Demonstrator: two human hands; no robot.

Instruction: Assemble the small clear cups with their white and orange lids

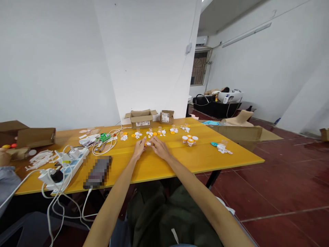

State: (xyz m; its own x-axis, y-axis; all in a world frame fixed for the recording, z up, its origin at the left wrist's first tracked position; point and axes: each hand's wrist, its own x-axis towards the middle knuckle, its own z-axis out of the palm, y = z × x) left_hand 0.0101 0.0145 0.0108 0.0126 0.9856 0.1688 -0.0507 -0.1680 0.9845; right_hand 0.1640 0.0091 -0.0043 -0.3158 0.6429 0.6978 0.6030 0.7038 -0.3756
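Note:
Both my hands meet over the middle of the yellow table (180, 161). My left hand (139, 148) and my right hand (159, 147) are closed on the two ends of a small orange and white part (148, 143) held just above the tabletop. Beyond the hands lie several little groups of white and orange parts (150, 133) in a row. To the right stands a cluster of small white pots with orange lids (189, 139).
An open cardboard box (140, 118) and a smaller box (167, 117) stand at the far edge. A power strip with chargers and cables (67, 164) and a dark flat device (98, 171) lie to the left. A teal ring with white pieces (221, 146) lies to the right.

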